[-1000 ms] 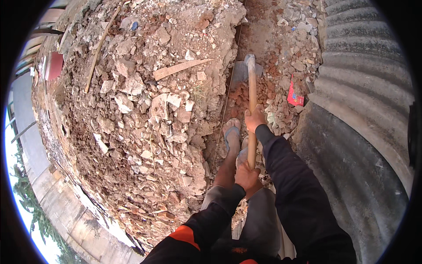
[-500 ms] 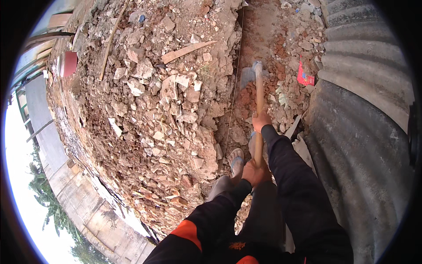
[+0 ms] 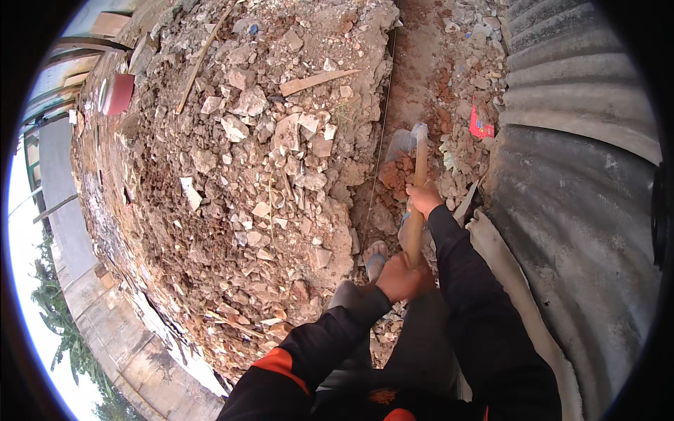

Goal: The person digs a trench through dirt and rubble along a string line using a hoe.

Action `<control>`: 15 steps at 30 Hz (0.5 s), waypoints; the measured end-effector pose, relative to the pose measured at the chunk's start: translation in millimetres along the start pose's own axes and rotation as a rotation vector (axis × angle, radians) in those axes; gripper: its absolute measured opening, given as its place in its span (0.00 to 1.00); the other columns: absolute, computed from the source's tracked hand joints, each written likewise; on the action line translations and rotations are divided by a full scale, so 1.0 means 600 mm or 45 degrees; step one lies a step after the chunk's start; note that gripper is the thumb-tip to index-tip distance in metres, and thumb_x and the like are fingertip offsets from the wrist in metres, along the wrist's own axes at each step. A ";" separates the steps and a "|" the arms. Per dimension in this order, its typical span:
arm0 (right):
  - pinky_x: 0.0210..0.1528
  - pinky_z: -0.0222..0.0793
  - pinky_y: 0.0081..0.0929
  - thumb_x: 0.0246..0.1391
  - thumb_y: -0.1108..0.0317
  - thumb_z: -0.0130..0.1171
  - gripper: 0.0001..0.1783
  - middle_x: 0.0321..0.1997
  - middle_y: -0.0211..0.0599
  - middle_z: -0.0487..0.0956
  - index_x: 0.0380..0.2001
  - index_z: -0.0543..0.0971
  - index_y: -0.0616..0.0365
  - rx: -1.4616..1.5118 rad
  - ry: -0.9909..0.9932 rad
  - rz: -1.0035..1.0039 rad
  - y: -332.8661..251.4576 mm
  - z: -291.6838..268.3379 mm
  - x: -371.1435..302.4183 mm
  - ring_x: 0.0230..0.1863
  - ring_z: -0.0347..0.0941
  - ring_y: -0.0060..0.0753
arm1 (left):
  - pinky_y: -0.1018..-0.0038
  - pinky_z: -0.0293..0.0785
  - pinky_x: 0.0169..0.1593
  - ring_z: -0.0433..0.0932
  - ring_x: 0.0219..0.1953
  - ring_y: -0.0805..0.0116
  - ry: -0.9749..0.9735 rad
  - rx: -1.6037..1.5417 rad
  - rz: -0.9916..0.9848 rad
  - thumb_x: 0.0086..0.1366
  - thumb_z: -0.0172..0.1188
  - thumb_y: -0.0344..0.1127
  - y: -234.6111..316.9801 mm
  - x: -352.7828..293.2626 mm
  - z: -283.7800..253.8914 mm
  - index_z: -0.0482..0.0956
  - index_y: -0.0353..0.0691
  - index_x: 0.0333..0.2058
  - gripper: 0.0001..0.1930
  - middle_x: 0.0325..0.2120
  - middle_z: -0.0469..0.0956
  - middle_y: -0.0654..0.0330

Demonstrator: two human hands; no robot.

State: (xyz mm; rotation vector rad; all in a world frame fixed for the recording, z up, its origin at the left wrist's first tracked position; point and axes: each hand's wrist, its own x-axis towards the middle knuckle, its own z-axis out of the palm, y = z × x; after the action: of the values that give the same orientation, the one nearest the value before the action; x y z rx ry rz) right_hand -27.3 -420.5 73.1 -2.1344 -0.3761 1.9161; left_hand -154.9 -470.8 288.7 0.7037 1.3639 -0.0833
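A hoe (image 3: 420, 165) with a pale wooden handle and a grey metal blade (image 3: 401, 145) lies along the narrow trench (image 3: 415, 77) in front of me. My left hand (image 3: 401, 278) is wrapped round the near end of the handle. Farther up, my right hand (image 3: 424, 199) grips the shaft nearer the blade. The blade is low over reddish loose soil (image 3: 400, 170) and seems to touch it, though its lower edge is hard to make out. My sandalled foot (image 3: 375, 256) stands in the trench beside the handle; the other is partly hidden behind it.
A thin string (image 3: 382, 133) runs along the trench's left edge. Left of it rises a mound of broken rubble (image 3: 239, 168) with a flat wood piece (image 3: 319, 82). Corrugated grey sheets (image 3: 576, 210) line the right side. A red packet (image 3: 481, 125) lies near them.
The hoe's blade has come closer to me along the trench. Both hands keep their grip, and the left one has shifted slightly left. The view has moved a little too.
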 end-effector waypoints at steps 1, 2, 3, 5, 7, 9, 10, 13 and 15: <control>0.24 0.74 0.40 0.57 0.67 0.62 0.18 0.31 0.42 0.73 0.45 0.67 0.63 0.128 0.001 -0.034 -0.017 0.027 -0.042 0.22 0.74 0.39 | 0.62 0.72 0.27 0.79 0.23 0.59 0.028 -0.006 0.007 0.58 0.60 0.39 -0.016 -0.037 -0.034 0.75 0.23 0.34 0.18 0.21 0.77 0.51; 0.22 0.72 0.39 0.58 0.67 0.62 0.15 0.26 0.36 0.70 0.41 0.67 0.61 0.260 0.020 -0.123 -0.032 0.057 -0.090 0.19 0.71 0.37 | 0.65 0.71 0.25 0.76 0.21 0.62 -0.013 -0.025 0.085 0.57 0.61 0.38 -0.036 -0.070 -0.064 0.75 0.25 0.34 0.17 0.20 0.76 0.55; 0.22 0.72 0.39 0.58 0.67 0.62 0.15 0.26 0.36 0.70 0.41 0.67 0.61 0.240 0.033 -0.141 -0.037 0.063 -0.112 0.19 0.71 0.37 | 0.68 0.69 0.24 0.73 0.18 0.65 -0.089 -0.052 0.178 0.57 0.61 0.37 -0.047 -0.101 -0.082 0.75 0.27 0.35 0.15 0.20 0.74 0.59; 0.21 0.71 0.38 0.60 0.66 0.61 0.13 0.25 0.34 0.70 0.39 0.67 0.58 0.566 0.006 -0.150 -0.048 0.070 -0.155 0.17 0.70 0.35 | 0.74 0.68 0.23 0.71 0.18 0.73 -0.199 -0.229 0.202 0.57 0.63 0.36 -0.068 -0.184 -0.128 0.75 0.32 0.37 0.14 0.20 0.73 0.63; 0.21 0.70 0.37 0.61 0.64 0.60 0.11 0.25 0.32 0.70 0.40 0.69 0.56 0.747 -0.020 -0.060 -0.057 0.115 -0.232 0.19 0.71 0.32 | 0.72 0.67 0.24 0.72 0.19 0.73 -0.158 -0.147 -0.021 0.58 0.63 0.36 -0.127 -0.297 -0.195 0.75 0.34 0.35 0.12 0.18 0.72 0.64; 0.24 0.72 0.38 0.61 0.65 0.59 0.12 0.28 0.33 0.70 0.41 0.69 0.55 0.886 -0.012 -0.026 -0.036 0.175 -0.314 0.23 0.72 0.33 | 0.74 0.68 0.27 0.72 0.23 0.74 -0.219 -0.095 -0.043 0.58 0.66 0.36 -0.187 -0.414 -0.255 0.74 0.34 0.40 0.16 0.23 0.73 0.63; 0.27 0.74 0.38 0.61 0.66 0.59 0.12 0.31 0.34 0.71 0.42 0.68 0.55 0.926 -0.106 -0.022 -0.014 0.236 -0.378 0.26 0.74 0.34 | 0.71 0.69 0.31 0.73 0.27 0.71 -0.114 0.079 0.010 0.57 0.67 0.35 -0.218 -0.485 -0.281 0.75 0.34 0.40 0.16 0.25 0.74 0.61; 0.35 0.79 0.39 0.62 0.69 0.60 0.15 0.39 0.38 0.72 0.46 0.65 0.56 0.960 -0.526 -0.002 0.057 0.400 -0.605 0.34 0.78 0.38 | 0.65 0.74 0.34 0.77 0.26 0.62 0.154 0.374 -0.317 0.55 0.69 0.39 -0.349 -0.728 -0.331 0.76 0.36 0.40 0.18 0.24 0.77 0.53; 0.42 0.81 0.41 0.61 0.70 0.60 0.18 0.43 0.40 0.73 0.48 0.64 0.58 0.955 -0.730 0.164 0.095 0.465 -0.734 0.39 0.80 0.40 | 0.59 0.76 0.34 0.81 0.26 0.51 0.287 0.720 -0.422 0.54 0.70 0.42 -0.461 -0.852 -0.345 0.76 0.38 0.39 0.19 0.23 0.79 0.48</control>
State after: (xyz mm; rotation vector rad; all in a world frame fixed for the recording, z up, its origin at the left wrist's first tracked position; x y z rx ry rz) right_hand -348.3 -625.7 433.6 -1.1482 0.3552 2.2326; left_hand -577.9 -758.9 633.1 0.9679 1.6845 -0.6925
